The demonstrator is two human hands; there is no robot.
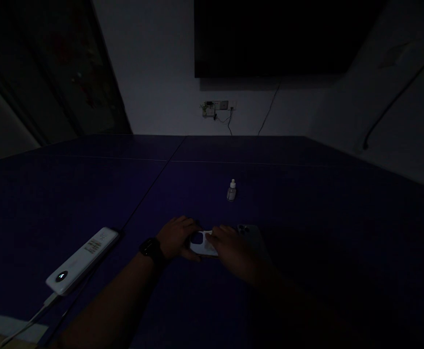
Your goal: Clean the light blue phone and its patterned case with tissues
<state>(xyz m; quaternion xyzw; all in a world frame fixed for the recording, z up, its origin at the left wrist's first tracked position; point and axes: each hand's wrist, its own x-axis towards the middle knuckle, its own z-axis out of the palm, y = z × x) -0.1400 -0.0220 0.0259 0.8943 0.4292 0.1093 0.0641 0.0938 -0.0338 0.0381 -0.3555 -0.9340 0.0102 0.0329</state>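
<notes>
In the dim head view, a white phone case with a dark camera cutout lies sideways on the dark blue table. My left hand, with a dark watch on its wrist, grips the left end of the case between thumb and fingers. My right hand is closed over the right part of the case. A small pale patch shows under its fingertips, too dark to name. Just beyond the right hand lies a phone, its camera lenses facing up and its lower part in shadow.
A small dropper bottle with a white cap stands upright past my hands. On the left lies a long white power bank with a lit display and a white cable. A wall-mounted screen hangs above sockets with cords.
</notes>
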